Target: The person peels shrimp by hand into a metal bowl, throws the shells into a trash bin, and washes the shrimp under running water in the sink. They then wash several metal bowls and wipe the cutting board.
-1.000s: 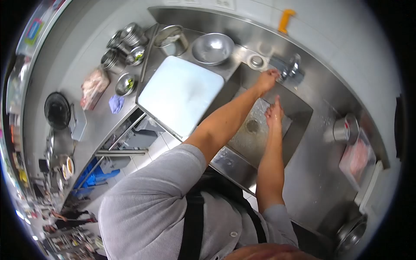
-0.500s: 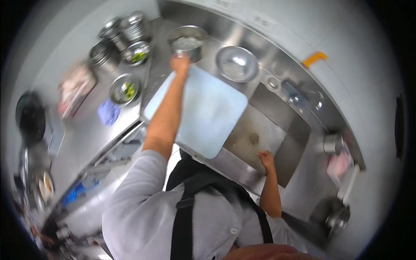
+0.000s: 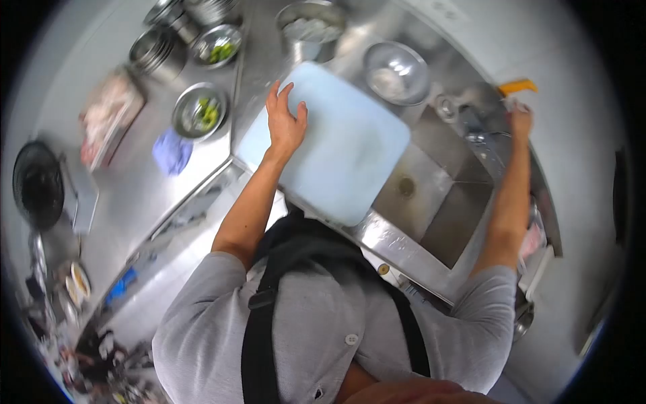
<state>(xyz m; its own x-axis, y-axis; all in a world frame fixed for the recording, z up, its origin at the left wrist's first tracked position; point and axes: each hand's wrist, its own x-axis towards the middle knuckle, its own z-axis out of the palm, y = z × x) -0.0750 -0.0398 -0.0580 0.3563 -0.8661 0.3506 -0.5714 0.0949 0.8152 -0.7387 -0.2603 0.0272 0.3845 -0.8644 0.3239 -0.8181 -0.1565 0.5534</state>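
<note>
My left hand (image 3: 286, 124) hovers over the left part of a pale blue cutting board (image 3: 350, 148), fingers spread and holding nothing. The board lies flat beside the sink (image 3: 464, 215). My right hand (image 3: 519, 121) reaches past the faucet (image 3: 478, 138) to the back wall, just below an orange-yellow handle (image 3: 518, 86). Its fingers look closed, but what they grip is too small and blurred to make out. Behind the board stand a metal pot (image 3: 309, 48) of clear chunks resembling ice and a shiny metal bowl (image 3: 417, 81).
On the left counter are metal bowls with green pieces (image 3: 205, 114) (image 3: 219, 52), a crumpled purple cloth (image 3: 171, 151), stacked metal containers (image 3: 158, 54) and a tray of pale pink, meat-like contents (image 3: 111, 118). A black round pan (image 3: 39, 185) is farther left.
My left hand has left the pot's rim, opened and come back over the board. My right hand has moved from above the sink out to the back wall.
</note>
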